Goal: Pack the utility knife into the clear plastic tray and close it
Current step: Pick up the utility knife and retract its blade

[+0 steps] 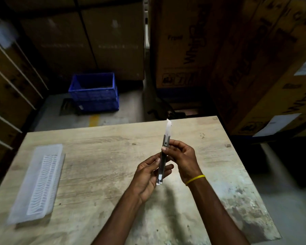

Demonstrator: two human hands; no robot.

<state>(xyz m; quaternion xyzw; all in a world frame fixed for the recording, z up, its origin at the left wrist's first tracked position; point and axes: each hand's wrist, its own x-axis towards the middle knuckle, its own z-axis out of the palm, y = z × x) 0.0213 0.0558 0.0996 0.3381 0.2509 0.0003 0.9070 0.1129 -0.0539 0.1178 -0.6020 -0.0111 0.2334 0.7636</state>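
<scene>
The utility knife (164, 152), a slim grey metal body with its pale blade extended at the far end, is held upright above the middle of the wooden table (104, 156). My left hand (148, 177) grips its lower end. My right hand (182, 158), with a yellow band on the wrist, pinches the body near the slider, thumb on top. The clear plastic tray (37, 184) lies flat at the table's left side, long and ribbed inside, well apart from both hands.
A blue plastic crate (94, 92) stands on the floor beyond the table. Tall cardboard boxes (210, 50) line the back and right. Racking with white bars (11, 82) runs along the left. The table's far edge is just behind the knife tip.
</scene>
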